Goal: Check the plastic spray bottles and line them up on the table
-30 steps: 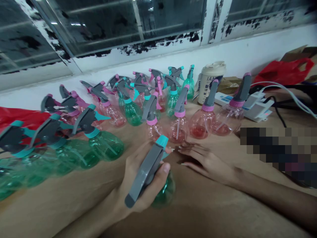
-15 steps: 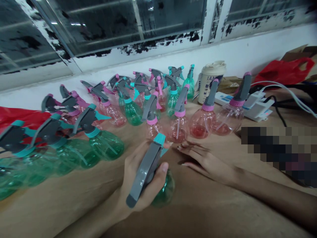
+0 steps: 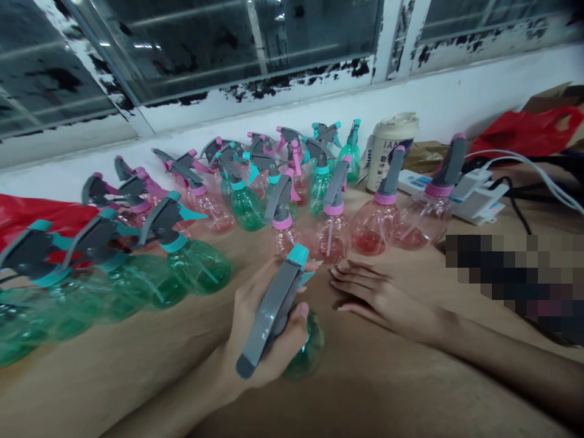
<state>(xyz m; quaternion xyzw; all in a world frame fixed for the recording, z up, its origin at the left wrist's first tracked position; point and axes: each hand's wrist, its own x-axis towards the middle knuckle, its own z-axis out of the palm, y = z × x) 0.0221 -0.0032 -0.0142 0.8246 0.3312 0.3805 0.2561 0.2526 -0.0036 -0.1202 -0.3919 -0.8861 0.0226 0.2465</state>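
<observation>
My left hand [image 3: 249,322] is wrapped round the neck of a green spray bottle [image 3: 312,350] with a grey and turquoise trigger head. It stands on the table, and my palm hides much of it. To its right, my right hand [image 3: 376,292] lies palm down on the tabletop, fingers stretched out and holding nothing. Just beyond its fingertips is a clear pink spray bottle [image 3: 329,237]. Other pink ones stand in the same row, among them one with red liquid [image 3: 371,234]. At left is a row of green spray bottles [image 3: 201,267].
More pink and green spray bottles [image 3: 246,204] crowd the back by the wall. A paper cup [image 3: 393,146], a white power strip [image 3: 481,204] with cables and a red plastic bag [image 3: 524,134] are at the back right. Another red bag [image 3: 41,213] lies at left.
The view has shifted very slightly. My left hand keeps its hold on the green spray bottle, and my right hand stays flat on the table.
</observation>
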